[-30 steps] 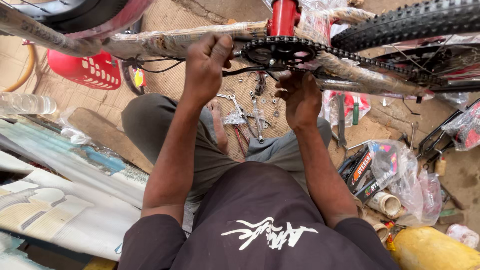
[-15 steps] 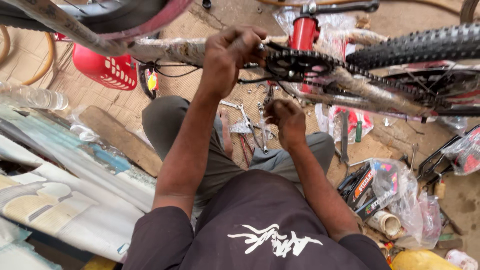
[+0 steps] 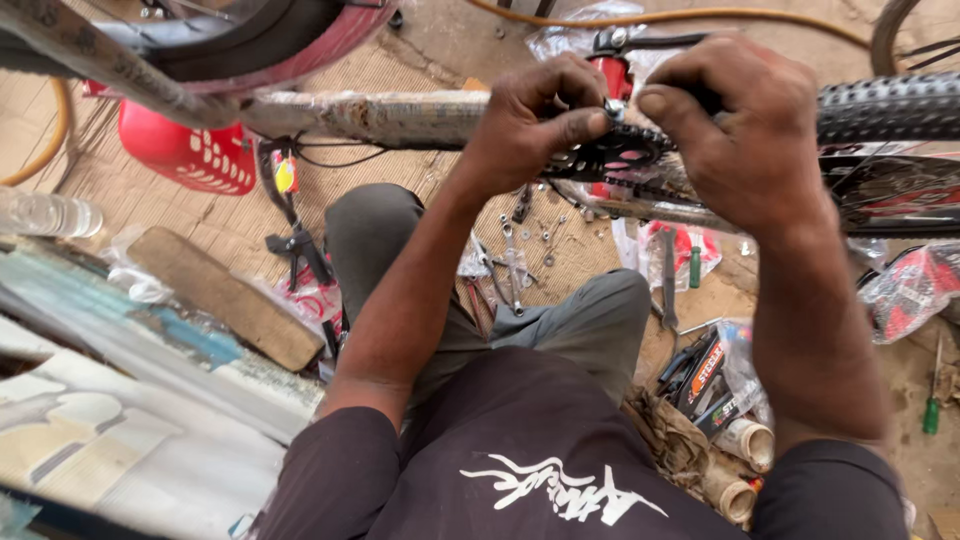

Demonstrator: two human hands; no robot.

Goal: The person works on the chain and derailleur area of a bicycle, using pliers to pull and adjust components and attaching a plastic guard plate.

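Observation:
A bicycle frame tube wrapped in worn paper crosses the view in front of me. Its black chainring sits by a red frame part. My left hand pinches a small metal fitting at the chainring's top edge between thumb and fingers. Curled over the black crank, my right hand sits just right of the chainring, fingertips close to the same fitting. A knobby tyre runs off to the right.
Wrenches and small nuts lie on the woven mat between my knees. A red basket, a plastic bottle and a wooden board are at the left. Bags of parts and a green screwdriver lie at the right.
My right hand has risen from below the chainring to its top, onto the crank. My left hand has shifted right along the tube to the chainring. The view has drawn closer.

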